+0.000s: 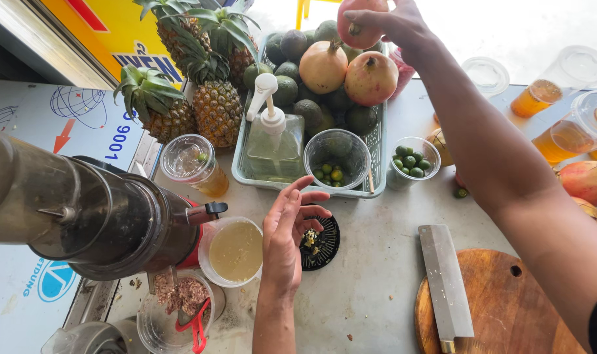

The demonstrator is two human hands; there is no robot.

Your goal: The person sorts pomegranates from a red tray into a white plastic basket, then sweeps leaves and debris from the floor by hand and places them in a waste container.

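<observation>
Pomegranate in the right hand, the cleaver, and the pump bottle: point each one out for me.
pomegranate (358, 25), head view, on its red skin below the right hand (393, 23).
cleaver (445, 282), head view, on the middle of the flat blade.
pump bottle (274, 147), head view, on its clear body.

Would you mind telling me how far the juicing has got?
Done: a cup of pale juice sits under the juicer spout. In hand: the right hand grips a pomegranate above the tray; the left hand hovers open. Left: nothing lies cut on the board.

Fruit basket (377, 141) at table's (377, 275) far edge; juicer (95, 216) at left; cleaver (446, 285) on cutting board (501, 308), near right corner
</observation>
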